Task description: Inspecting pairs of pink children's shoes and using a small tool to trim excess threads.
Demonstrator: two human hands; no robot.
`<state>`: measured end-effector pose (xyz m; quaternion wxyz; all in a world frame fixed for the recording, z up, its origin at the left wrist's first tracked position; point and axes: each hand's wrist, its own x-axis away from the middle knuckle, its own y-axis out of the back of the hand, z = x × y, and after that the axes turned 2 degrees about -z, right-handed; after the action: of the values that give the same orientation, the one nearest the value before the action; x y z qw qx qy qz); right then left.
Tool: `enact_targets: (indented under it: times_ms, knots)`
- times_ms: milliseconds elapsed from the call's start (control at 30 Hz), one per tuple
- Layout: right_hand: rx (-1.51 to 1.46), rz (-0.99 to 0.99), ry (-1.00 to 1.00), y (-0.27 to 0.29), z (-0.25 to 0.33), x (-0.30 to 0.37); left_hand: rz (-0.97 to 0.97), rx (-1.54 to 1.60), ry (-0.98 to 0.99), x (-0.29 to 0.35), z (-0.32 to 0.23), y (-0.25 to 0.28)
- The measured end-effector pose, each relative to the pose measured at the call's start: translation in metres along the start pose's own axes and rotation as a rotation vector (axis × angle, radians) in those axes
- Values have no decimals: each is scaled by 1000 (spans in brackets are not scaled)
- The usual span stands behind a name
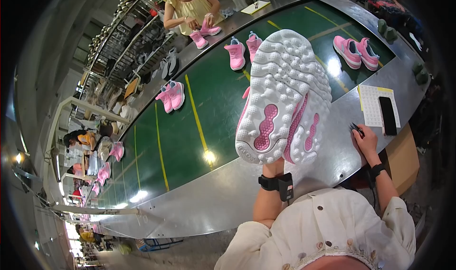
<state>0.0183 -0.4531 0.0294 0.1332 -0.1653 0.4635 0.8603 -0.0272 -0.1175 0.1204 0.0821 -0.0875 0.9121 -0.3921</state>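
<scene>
A pair of pink and white sneakers (280,94) is held up in front of me, with knobbly white soles and pink inserts turned toward me. My left hand (274,167) grips them from behind; the shoes hide its fingers, and only the wrist end shows above a black strap. At the metal table edge, my right hand (366,142) is closed around a small black tool (356,129) with two pointed tips, which looks like thread snips. Beside that hand, a black phone (387,115) lies on a printed sheet (370,99).
A green conveyor belt (218,113) with yellow lines crosses the table. Pink shoe pairs (170,97) stand on it, another pair (355,52) at far right. Across the belt a co-worker (192,6) handles pink shoes. A cardboard box (403,161) is at right.
</scene>
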Motion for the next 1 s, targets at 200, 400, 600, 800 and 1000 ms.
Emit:
enact_targets:
  times_ms: [200, 400, 600, 800, 1000]
  knots:
    - [-2, -3, -4, -2, -3, 3, 41, 82, -55, -12, 2, -12]
    - [-5, -9, 3, -2, -12, 0, 76, 159, -115, -27, 12, -24]
    - [-6, -4, 5, -1, -10, 0, 61, 5, -86, -20, 9, -36]
    - [15, 4, 11, 1, -7, -1, 76, 62, -25, -19, 9, -34]
    - [33, 28, -20, 0, -17, -1, 64, 75, 28, -18, 23, -24]
